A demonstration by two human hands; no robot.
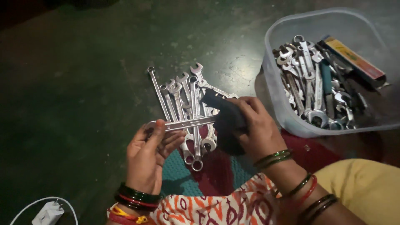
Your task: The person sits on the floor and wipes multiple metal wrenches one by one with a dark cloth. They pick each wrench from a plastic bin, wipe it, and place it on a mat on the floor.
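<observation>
A row of wrenches (pixel 183 104) lies fanned on the dark green floor (pixel 83 75), their near ends over a teal and red mat (pixel 208 171). To the far right stands a clear plastic tub (pixel 283 112), its wall translucent, heaped with more spanners (pixel 308 79) and a blue-handled tool (pixel 326 79). A long flat box (pixel 354 58), orange and dark, leans against the tub's far right rim. At the near left corner sits a white charger plug (pixel 48 213) with its white cable (pixel 25 207) looping around it.
</observation>
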